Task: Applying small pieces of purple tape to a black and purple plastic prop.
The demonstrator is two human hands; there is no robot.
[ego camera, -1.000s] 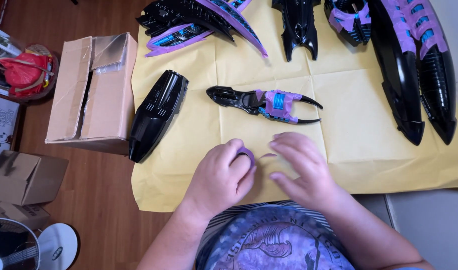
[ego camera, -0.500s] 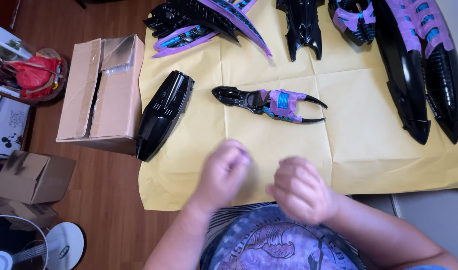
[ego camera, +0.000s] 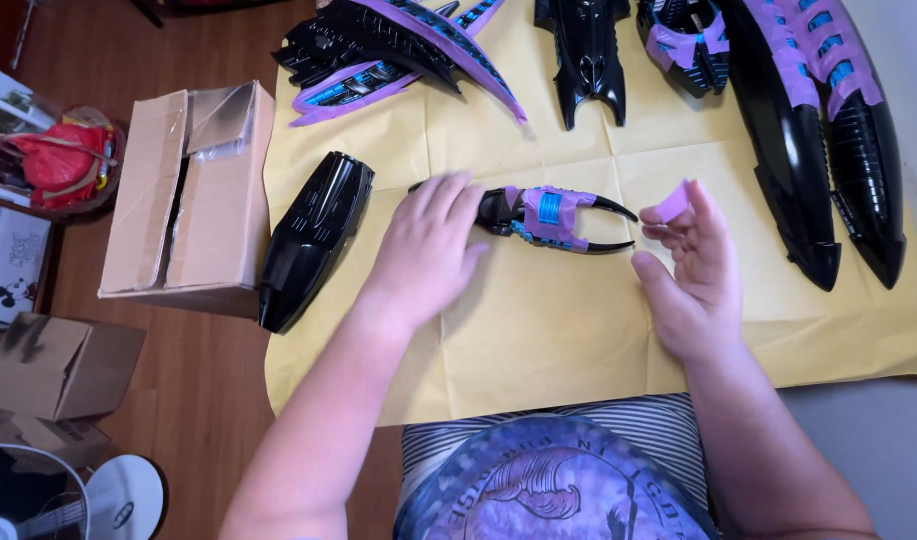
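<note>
While the small black plastic claw-shaped part wrapped in purple masking tape (ego camera: 557, 219) lies flat near the middle of the creased yellow paper sheet (ego camera: 539, 330), the left hand (ego camera: 427, 250) presses down on its blunt end, palm down and fingers spread, apparently to keep it from sliding; it pins the part rather than closing round it. The right hand (ego camera: 689, 275) hovers just beside the part's two pointed tips, its grip pinching a small purple piece of tape (ego camera: 673, 202) between thumb and fingertips, held clear of the paper, probably so it does not stick. A glossy black ribbed oblong shell (ego camera: 314, 238) lies left of the left hand, with an open brown cardboard box (ego camera: 184, 195) beyond it. Larger black-and-purple pieces (ego camera: 824, 130) sit spaced apart along the sheet's far edge and right side.
</note>
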